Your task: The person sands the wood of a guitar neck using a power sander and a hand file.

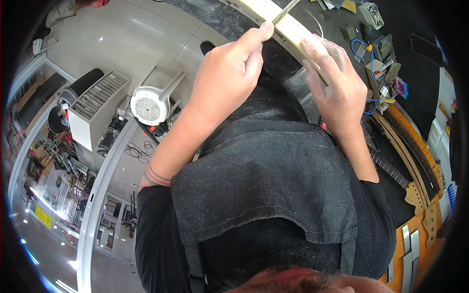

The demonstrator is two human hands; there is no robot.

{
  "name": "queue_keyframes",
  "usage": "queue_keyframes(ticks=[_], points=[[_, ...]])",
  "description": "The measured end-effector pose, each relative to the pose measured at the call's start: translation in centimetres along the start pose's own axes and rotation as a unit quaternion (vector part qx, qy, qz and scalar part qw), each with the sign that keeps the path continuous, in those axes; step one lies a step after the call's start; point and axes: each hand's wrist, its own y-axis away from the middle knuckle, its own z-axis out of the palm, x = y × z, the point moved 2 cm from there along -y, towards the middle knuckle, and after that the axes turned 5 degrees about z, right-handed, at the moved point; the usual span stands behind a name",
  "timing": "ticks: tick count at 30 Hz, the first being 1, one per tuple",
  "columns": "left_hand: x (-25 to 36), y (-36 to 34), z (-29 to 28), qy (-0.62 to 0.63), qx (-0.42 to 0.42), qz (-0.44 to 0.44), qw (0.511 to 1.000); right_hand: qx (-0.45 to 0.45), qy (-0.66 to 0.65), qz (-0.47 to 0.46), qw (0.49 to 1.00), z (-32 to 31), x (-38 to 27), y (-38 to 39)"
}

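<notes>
A pale piece of wood (258,9) with a curved edge lies across the top of the view, partly cut off by the frame. My left hand (229,71) is closed, its fingers curled, at the near side of this piece. One end of a narrow file (287,10) sits at its fingertips; the tool slants across the wood and runs out of view at the top. My right hand (336,73) grips the wood farther right, fingers over the top face and thumb against the near side. Pale dust coats the fingers of both hands.
Small blocks, a blue cord (355,49) and loose tools crowd the dark bench at right. Guitar necks (391,168) lie nearer me there, and a phone-like black slab (426,50) lies beyond. On the left, a white stool (150,105) stands on tiles by a glass partition.
</notes>
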Motion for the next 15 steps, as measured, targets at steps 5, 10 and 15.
queue_keyframes(ticks=[5, 10, 15], points=[[-0.4, 6.7, 0.7, 0.011, 0.024, 0.096, 0.995, 0.0, -0.003, 0.019, 1.0, 0.2, 0.1, 0.5], [-0.5, 2.2, 1.2, -0.04, 0.06, 0.116, 0.991, 0.009, -0.003, 0.0, 1.0, 0.2, 0.1, 0.4], [0.2, -0.4, 0.8, -0.008, 0.046, 0.069, 0.996, 0.015, -0.009, 0.001, 1.0, 0.1, 0.1, 0.3]])
